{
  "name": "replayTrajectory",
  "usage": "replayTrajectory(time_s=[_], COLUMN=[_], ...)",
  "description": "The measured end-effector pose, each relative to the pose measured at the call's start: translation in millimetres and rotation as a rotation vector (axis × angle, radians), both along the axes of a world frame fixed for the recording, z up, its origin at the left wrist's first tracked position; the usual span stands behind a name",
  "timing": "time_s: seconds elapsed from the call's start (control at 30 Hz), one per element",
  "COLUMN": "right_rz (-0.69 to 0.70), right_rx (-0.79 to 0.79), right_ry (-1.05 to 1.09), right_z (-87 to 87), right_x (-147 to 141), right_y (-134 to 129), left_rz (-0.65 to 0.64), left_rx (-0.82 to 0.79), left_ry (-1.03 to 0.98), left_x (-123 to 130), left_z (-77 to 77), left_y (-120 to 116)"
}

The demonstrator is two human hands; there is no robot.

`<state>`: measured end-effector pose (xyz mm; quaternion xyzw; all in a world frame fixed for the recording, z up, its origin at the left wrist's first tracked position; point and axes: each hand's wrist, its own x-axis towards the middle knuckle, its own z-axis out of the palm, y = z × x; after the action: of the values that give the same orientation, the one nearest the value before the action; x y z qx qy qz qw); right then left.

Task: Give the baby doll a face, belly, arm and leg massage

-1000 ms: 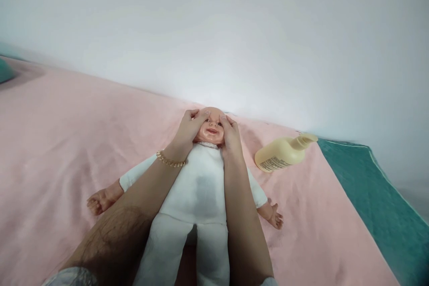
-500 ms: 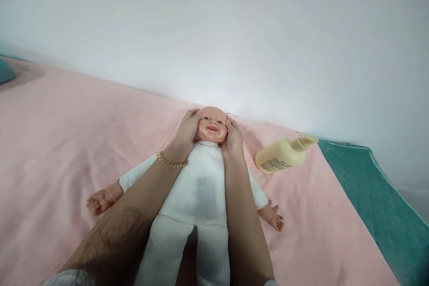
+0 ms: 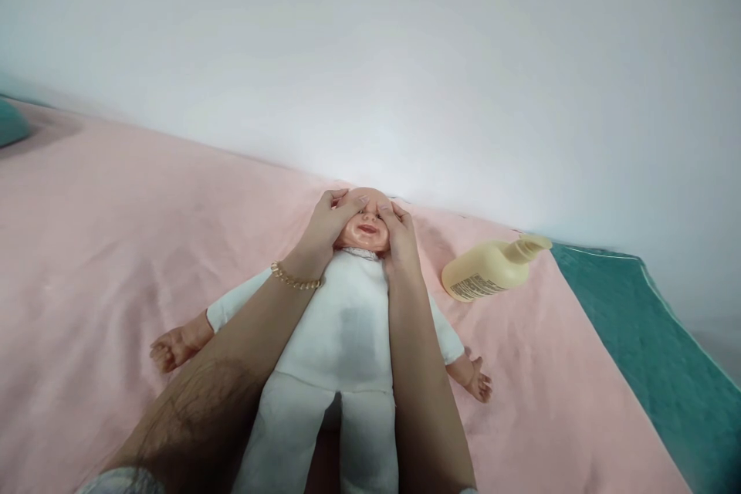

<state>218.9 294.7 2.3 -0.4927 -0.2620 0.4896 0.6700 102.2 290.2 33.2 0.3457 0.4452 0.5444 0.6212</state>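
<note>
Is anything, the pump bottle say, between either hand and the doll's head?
Nothing visible is: the left hand and right hand both touch the doll's head directly. The pump bottle sits off to the right, outside the right forearm.

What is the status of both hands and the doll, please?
Both hands, left and right, on doll's head, thumbs near eyes. Doll face-up, arms spread. Pump bottle beside, not between hands.

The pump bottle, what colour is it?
The pump bottle is pale yellow, clearest in the head view.
</note>
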Motion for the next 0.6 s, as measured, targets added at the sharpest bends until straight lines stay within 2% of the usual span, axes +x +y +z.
replayTrajectory(time_s=[0.33, 0.6], right_rz=[-0.092, -0.046], right_rx=[-0.052, -0.021], right_ry=[-0.003, 0.139], right_z=[6.6, 5.1], right_x=[-4.1, 2.2], right_y=[1.4, 3.5], left_rz=[0.015, 0.009], left_rx=[-0.009, -0.004], left_ry=[-0.063, -0.07], left_x=[2.1, 2.3], left_z=[3.9, -0.2], left_y=[-2.8, 0.8])
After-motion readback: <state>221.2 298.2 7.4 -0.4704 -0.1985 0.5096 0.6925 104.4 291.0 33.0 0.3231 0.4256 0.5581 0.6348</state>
